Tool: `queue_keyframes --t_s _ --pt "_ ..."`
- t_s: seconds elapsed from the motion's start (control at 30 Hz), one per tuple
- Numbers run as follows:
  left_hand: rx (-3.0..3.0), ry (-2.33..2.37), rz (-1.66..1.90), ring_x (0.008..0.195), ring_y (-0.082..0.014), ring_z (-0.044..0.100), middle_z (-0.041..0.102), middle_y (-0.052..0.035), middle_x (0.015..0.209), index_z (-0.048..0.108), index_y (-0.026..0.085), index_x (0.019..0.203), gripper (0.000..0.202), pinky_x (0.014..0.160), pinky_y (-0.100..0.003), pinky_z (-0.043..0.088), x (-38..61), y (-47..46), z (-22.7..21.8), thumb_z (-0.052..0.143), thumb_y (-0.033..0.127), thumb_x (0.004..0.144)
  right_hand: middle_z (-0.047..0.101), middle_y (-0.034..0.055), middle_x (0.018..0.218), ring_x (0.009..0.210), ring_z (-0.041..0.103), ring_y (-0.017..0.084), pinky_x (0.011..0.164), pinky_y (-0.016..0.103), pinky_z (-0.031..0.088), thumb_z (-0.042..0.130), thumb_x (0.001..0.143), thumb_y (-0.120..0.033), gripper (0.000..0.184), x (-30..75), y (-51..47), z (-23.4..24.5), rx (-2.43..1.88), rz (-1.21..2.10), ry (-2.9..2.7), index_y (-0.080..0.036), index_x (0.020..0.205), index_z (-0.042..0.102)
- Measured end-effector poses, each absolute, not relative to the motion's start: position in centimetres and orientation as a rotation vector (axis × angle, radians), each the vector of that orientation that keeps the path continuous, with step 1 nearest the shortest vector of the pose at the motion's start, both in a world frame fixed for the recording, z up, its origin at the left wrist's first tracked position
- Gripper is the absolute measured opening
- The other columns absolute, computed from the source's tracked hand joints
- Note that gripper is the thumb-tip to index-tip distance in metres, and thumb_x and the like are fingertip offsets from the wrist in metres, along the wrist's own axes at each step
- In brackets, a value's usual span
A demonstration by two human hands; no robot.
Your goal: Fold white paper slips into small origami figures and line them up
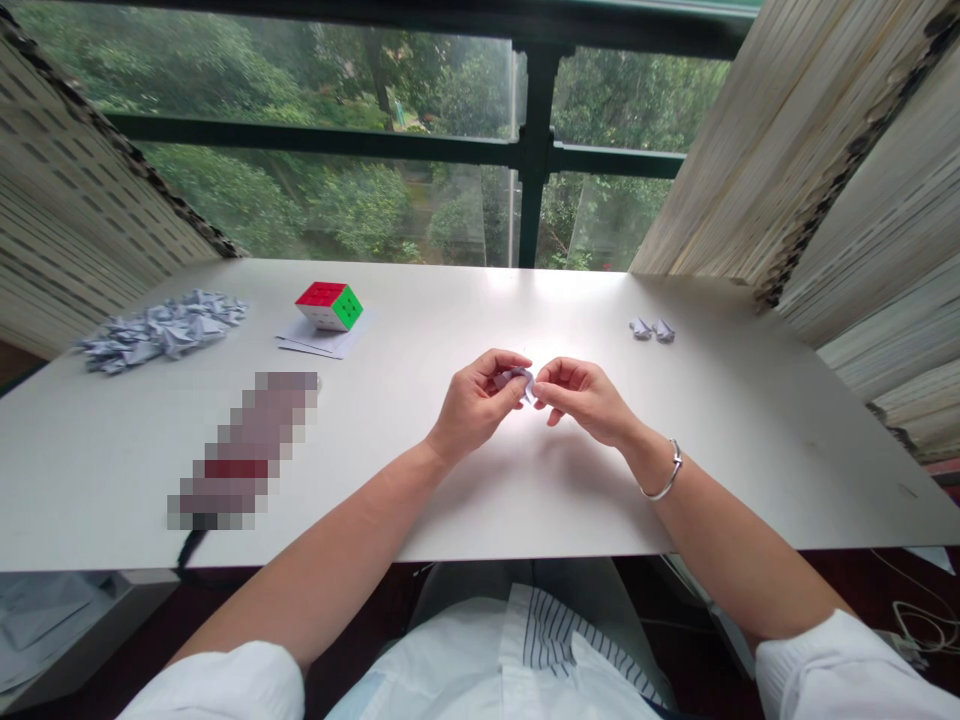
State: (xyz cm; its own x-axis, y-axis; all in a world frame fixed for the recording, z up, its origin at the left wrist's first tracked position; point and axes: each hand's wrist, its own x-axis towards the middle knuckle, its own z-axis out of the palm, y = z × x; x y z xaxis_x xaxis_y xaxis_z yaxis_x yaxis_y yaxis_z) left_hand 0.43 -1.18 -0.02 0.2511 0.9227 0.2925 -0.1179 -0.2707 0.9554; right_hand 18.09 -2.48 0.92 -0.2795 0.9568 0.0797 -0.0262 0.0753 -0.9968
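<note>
1. Centrally, above the middle of the flat white table, the left hand and the right hand meet with their fingertips almost touching.
2. Between them sits a small folded piece of white paper, held just above the tabletop. The fingers hide most of it, so its folded form cannot be told.
3. The left hand pinches the small folded piece of white paper narrowly, thumb pressed over curled fingers.
4. The right hand closes thumb and forefinger on the opposite edge, with the other fingers tucked beneath.
5. A thin silver metal bangle circles the right wrist. Both forearms are bare, and white sleeves show at the bottom edge.
6. At the far left of the table lies a loose heap of folded white paper shapes, well apart from both hands.
7. Just right of that heap, a multi-coloured plastic puzzle cube stands on a few loose white paper sheets, its red face up and its green face toward the person.
8. Behind and to the right of the right hand, 2 tiny folded white paper shapes lie side by side, near it but not touching.
9. A long pixelated object lies on the left front of the table, and a dark cord hangs over the edge from its near end.
10. Beyond the table, a dark-framed window shows green trees, and tall stacks of pale bound pages flank it on both sides.
</note>
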Motion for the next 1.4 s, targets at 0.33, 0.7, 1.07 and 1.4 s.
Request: queue_keyframes --t_s 0.33,0.7,1.07,1.4 --pt "1.335 0.79 1.218 0.066 -0.0116 0.063 0.064 -0.0004 0.077 0.065 0.015 0.088 0.026 0.061 -0.027 0.06 0.37 -0.97 0.11 0.078 0.033 0.073 0.063 0.0004 0.072 0.067 0.063 0.013 0.048 0.02 0.053 0.077 0.076 -0.039 0.026 18.33 -2.28 0.56 -0.932 1.413 -1.381 -0.016 0.079 0.065" --pt "1.331 0.768 1.233 0.065 -0.0111 0.062 0.064 -0.0005 0.079 0.067 0.016 0.094 0.025 0.056 -0.025 0.059 0.34 -1.14 0.28 0.076 0.031 0.076 0.063 -0.0002 0.075 0.066 0.064 0.012 0.046 0.019 0.053 0.075 0.077 -0.045 0.03 18.22 -2.28 0.64 -0.949 1.421 -1.328 -0.018 0.082 0.063" --pt "1.292 0.785 1.204 0.065 -0.0102 0.062 0.064 0.0003 0.077 0.067 0.015 0.094 0.023 0.06 -0.025 0.059 0.43 -1.12 0.4 0.076 0.023 0.074 0.064 -0.0003 0.075 0.065 0.065 0.012 0.045 0.019 0.053 0.075 0.078 -0.044 0.03 18.07 -2.33 0.59 -0.945 1.407 -1.334 -0.018 0.084 0.062" --pt "1.326 0.691 1.249 0.068 -0.0094 0.062 0.066 0.0002 0.078 0.068 0.017 0.092 0.018 0.063 -0.022 0.054 0.48 -0.86 -0.33 0.075 0.022 0.076 0.064 0.0003 0.073 0.066 0.065 0.013 0.044 0.019 0.053 0.076 0.076 -0.045 0.032 17.97 -2.4 0.72 -0.967 1.419 -1.33 -0.017 0.079 0.061"
